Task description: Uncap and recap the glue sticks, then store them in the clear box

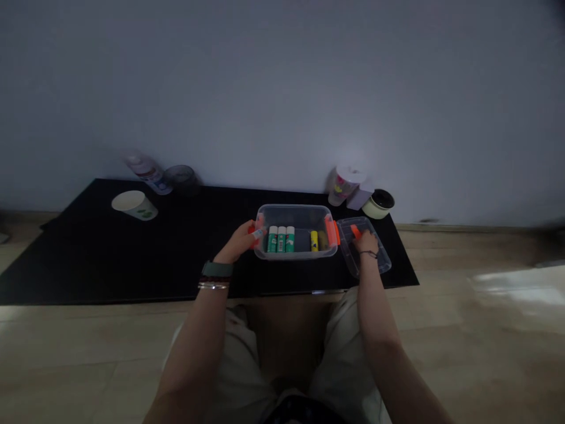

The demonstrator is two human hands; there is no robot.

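Observation:
A clear plastic box with orange latches stands on a black mat. Inside it stand three green glue sticks side by side, with a yellow one to their right. My left hand is closed on a small orange-and-white object at the box's left edge. My right hand rests on the clear lid lying right of the box, fingers curled around an orange thing.
A paper cup lies on its side at the mat's back left, near a tipped bottle and a dark jar. A cup, a small box and a tape roll sit at the back right. Wooden floor surrounds the mat.

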